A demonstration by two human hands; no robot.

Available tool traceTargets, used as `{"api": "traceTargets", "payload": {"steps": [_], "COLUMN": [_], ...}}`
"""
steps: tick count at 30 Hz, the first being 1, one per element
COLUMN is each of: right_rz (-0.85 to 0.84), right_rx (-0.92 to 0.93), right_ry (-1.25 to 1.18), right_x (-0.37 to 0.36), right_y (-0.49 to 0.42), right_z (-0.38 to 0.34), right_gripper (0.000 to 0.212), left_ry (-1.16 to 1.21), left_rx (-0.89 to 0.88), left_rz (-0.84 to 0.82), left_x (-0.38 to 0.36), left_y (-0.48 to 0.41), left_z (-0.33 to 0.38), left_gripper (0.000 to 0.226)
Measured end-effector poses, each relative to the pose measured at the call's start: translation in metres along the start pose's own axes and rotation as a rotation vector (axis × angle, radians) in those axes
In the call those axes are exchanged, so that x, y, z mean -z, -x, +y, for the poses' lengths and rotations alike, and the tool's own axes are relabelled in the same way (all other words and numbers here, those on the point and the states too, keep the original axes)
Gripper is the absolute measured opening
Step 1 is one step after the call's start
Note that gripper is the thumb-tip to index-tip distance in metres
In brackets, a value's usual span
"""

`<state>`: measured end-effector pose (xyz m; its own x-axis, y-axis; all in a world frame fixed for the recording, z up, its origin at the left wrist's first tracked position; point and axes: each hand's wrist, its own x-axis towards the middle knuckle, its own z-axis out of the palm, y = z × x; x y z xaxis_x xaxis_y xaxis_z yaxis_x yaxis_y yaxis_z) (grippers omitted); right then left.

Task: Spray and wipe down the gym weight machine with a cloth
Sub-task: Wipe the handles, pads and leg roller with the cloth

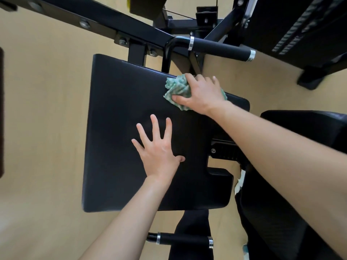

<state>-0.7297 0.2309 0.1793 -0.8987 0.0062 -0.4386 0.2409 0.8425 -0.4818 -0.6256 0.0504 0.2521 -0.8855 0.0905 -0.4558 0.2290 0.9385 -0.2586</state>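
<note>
The floor is light tan and smooth, like pale wood. It fills the view from 7 o'clock up to 11 o'clock and shows again at 2 o'clock. The light is soft and even, with a faint shine on the floor. A dark brown strip sits at the edge at 9 o'clock. It is too cut off to tell what it is.

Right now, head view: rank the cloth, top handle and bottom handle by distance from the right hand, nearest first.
1. The cloth, gripped under the right hand at the pad's upper right edge.
2. The top handle, just above the hand, past the pad.
3. The bottom handle, far below, beneath the pad's lower edge.
</note>
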Motion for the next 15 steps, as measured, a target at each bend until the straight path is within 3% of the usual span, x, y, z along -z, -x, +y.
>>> {"api": "traceTargets", "payload": {"steps": [3,5,10,15], "right_rz": [-0.029,0.031,0.173,0.214], "right_rx": [0.016,-0.068,-0.443,-0.789], "right_ry": [-0.011,-0.008,-0.119,-0.449], "right_x": [0.009,0.003,-0.031,-0.066], "right_y": [-0.006,0.004,0.056,0.093], "right_z": [0.008,0.022,0.058,0.035], "right_gripper": [0.085,0.085,0.094,0.118], "left_ry": [-0.024,-0.031,-0.029,-0.023], "left_rx": [0.004,0.008,0.012,0.002], "left_rz": [0.005,0.004,-0.01,-0.002], "left_x": [0.001,0.002,0.004,0.003], "left_y": [-0.001,-0.001,-0.002,-0.001], "left_z": [0.0,0.0,0.003,0.003], "left_gripper": [0.137,0.138,0.138,0.138]}}
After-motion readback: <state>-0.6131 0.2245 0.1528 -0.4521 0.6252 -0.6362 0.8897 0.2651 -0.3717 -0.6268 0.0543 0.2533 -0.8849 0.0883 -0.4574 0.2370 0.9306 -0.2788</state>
